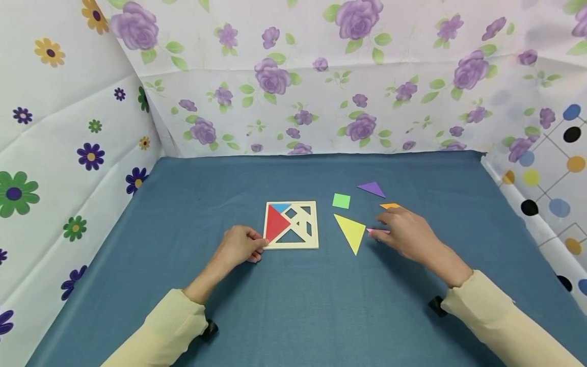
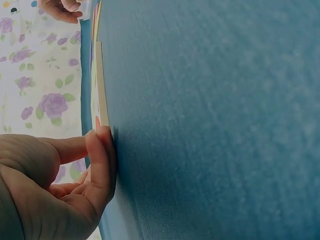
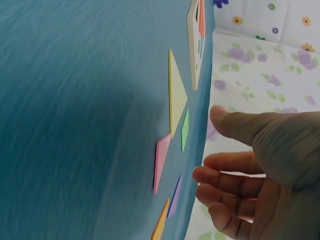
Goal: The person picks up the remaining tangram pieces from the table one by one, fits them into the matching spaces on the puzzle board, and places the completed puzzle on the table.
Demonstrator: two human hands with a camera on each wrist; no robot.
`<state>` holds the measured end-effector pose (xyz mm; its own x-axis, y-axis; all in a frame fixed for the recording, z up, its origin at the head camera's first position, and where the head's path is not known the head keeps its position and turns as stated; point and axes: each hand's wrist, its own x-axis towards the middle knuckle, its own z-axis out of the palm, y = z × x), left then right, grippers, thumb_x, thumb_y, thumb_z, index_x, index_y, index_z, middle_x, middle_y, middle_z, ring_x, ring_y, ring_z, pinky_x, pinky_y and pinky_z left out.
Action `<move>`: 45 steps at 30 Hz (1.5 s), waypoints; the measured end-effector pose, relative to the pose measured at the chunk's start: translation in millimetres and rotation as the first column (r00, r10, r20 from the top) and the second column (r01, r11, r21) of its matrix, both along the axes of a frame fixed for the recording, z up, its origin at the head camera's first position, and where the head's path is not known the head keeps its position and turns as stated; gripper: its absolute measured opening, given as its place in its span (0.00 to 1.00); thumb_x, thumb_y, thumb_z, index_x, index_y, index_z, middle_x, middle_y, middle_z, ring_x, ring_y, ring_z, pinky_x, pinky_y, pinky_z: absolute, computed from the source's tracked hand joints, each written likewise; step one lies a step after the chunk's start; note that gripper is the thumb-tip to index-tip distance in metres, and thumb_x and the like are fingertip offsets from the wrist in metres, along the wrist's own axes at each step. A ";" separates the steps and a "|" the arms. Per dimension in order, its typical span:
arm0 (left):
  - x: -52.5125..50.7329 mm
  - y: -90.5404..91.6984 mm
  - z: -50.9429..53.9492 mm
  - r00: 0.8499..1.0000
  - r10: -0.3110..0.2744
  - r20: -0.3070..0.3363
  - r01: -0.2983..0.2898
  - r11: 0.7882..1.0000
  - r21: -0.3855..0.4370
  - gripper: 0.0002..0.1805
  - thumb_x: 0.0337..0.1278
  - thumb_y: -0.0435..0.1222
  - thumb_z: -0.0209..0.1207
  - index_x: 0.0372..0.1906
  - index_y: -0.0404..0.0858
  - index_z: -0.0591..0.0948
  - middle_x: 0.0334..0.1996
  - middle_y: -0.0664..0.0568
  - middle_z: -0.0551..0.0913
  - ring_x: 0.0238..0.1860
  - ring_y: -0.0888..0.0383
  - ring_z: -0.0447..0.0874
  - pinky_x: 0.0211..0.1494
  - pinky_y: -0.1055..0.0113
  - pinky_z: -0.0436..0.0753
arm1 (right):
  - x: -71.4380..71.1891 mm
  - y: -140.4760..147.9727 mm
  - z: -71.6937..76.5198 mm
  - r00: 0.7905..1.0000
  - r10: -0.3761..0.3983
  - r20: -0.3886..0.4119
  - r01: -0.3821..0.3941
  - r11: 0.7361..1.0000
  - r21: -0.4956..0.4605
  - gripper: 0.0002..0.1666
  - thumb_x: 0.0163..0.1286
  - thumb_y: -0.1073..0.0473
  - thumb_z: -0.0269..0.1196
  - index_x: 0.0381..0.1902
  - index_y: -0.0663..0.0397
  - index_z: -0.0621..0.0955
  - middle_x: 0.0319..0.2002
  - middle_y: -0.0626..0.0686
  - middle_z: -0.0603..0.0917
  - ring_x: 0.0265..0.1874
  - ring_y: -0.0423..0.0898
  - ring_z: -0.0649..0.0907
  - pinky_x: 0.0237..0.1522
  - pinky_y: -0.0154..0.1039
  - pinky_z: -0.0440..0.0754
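A wooden tangram board [image 1: 298, 245] lies flat on the cloth, with a red triangle [image 1: 276, 225] and a blue triangle [image 1: 279, 207] in its cutouts. My left hand [image 1: 238, 244] pinches the board's near left corner between thumb and fingers. Over the pink piece [image 1: 377, 231], my right hand [image 1: 410, 234] hovers with fingers apart, partly covering it. In the right wrist view that hand holds nothing, and the pink piece [image 3: 161, 162] lies below. Close by are a yellow triangle [image 1: 352, 233], a green square [image 1: 341, 201] and an orange piece [image 1: 390, 206], partly hidden.
A purple triangle [image 1: 373, 189] lies behind the orange piece. Blue cloth [image 1: 293, 311] covers the table. Flowered sheets [image 1: 302, 76] hang along the back and left, and a dotted sheet [image 1: 555, 199] hangs on the right.
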<state>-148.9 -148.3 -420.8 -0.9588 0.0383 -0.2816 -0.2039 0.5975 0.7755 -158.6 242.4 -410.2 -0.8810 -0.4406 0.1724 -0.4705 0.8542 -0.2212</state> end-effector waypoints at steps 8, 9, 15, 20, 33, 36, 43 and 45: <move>-0.7 -2.0 -0.8 1.000 -0.017 0.003 0.017 1.000 0.015 0.07 0.64 0.32 0.69 0.39 0.30 0.87 0.25 0.46 0.87 0.22 0.58 0.87 0.29 0.64 0.89 | -1.4 -15.8 -9.4 0.998 -0.049 0.034 0.051 0.997 -0.064 0.17 0.62 0.53 0.78 0.39 0.60 0.88 0.27 0.49 0.82 0.22 0.41 0.74 0.20 0.37 0.72; -0.7 -2.3 -0.8 1.000 -0.019 0.003 0.019 1.000 0.015 0.06 0.64 0.32 0.69 0.39 0.30 0.87 0.26 0.46 0.87 0.22 0.58 0.87 0.29 0.64 0.89 | -1.9 -17.8 -10.2 0.998 -0.056 0.037 0.059 0.996 -0.071 0.16 0.62 0.53 0.78 0.39 0.60 0.88 0.26 0.49 0.82 0.22 0.40 0.74 0.19 0.36 0.70; -1.4 -2.9 -0.5 1.000 -0.024 0.007 0.024 0.999 0.021 0.06 0.65 0.31 0.68 0.38 0.30 0.87 0.26 0.46 0.87 0.22 0.59 0.87 0.29 0.64 0.89 | -5.8 -29.8 -13.1 0.991 -0.110 0.075 0.115 0.991 -0.062 0.14 0.63 0.52 0.77 0.27 0.53 0.84 0.20 0.46 0.68 0.20 0.42 0.67 0.19 0.37 0.56; -1.6 -3.8 2.2 0.999 -0.040 0.005 0.040 0.999 0.013 0.05 0.65 0.30 0.68 0.37 0.29 0.87 0.25 0.46 0.87 0.22 0.58 0.87 0.29 0.64 0.89 | -9.0 -37.5 -12.4 0.985 -0.155 0.080 0.157 0.987 -0.022 0.16 0.62 0.51 0.78 0.27 0.56 0.86 0.22 0.49 0.75 0.22 0.44 0.73 0.18 0.38 0.66; -5.5 -2.8 9.2 0.995 -0.063 0.083 0.061 0.998 0.025 0.05 0.65 0.28 0.67 0.39 0.27 0.86 0.28 0.43 0.88 0.24 0.55 0.90 0.32 0.63 0.90 | -13.5 -55.6 -11.7 0.964 -0.246 0.105 0.240 0.969 0.059 0.35 0.57 0.43 0.80 0.11 0.48 0.68 0.16 0.48 0.63 0.16 0.46 0.68 0.16 0.39 0.61; -6.4 -2.3 11.0 0.993 -0.067 0.096 0.065 0.998 0.020 0.05 0.64 0.28 0.67 0.37 0.27 0.86 0.28 0.43 0.88 0.24 0.56 0.89 0.32 0.63 0.90 | -14.3 -58.7 -11.3 0.958 -0.261 0.121 0.253 0.964 0.077 0.35 0.57 0.44 0.80 0.11 0.49 0.68 0.16 0.48 0.62 0.16 0.46 0.68 0.15 0.39 0.61; -9.8 -2.2 14.6 0.987 -0.077 0.141 0.079 0.997 -0.007 0.05 0.64 0.28 0.68 0.33 0.28 0.87 0.26 0.44 0.88 0.23 0.56 0.89 0.32 0.63 0.90 | -17.1 -63.0 -7.8 0.946 -0.276 0.170 0.260 0.959 0.111 0.36 0.58 0.45 0.79 0.11 0.48 0.65 0.15 0.45 0.57 0.14 0.42 0.62 0.14 0.36 0.56; -10.8 -2.8 15.2 0.985 -0.072 0.160 0.074 0.997 -0.010 0.06 0.64 0.28 0.68 0.32 0.27 0.87 0.25 0.44 0.87 0.22 0.57 0.88 0.32 0.62 0.90 | -18.3 -64.2 -5.9 0.942 -0.277 0.192 0.259 0.959 0.114 0.36 0.58 0.45 0.80 0.11 0.47 0.65 0.15 0.45 0.56 0.14 0.42 0.61 0.14 0.36 0.56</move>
<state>-159.7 -151.1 -405.6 -0.8964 0.1005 -0.4318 -0.2796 0.6276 0.7266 -176.9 178.2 -416.0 -0.9807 -0.1887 -0.0515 -0.1743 0.9624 -0.2083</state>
